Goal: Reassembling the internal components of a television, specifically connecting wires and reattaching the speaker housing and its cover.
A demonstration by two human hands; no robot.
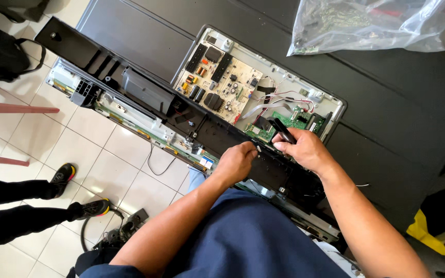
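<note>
A flat-screen television lies face down with its back open [336,105]. Inside are a pale power board [217,82] and a green main board [294,121] with ribbon and red wires. A long black plastic cover strip [145,87] lies along the near edge. My right hand [305,149] grips a black-handled tool [280,129], its handle pointing toward the green board. My left hand [235,162] is closed, pinching something small at the strip's edge right beside the right hand; what it holds is too small to make out.
A clear plastic bag [377,23] lies on the dark panel at the top right. Another person's legs in black trousers and shoes [63,177] stand on the tiled floor at the left. A reddish stool frame [6,109] and a loose cable [155,164] are also there.
</note>
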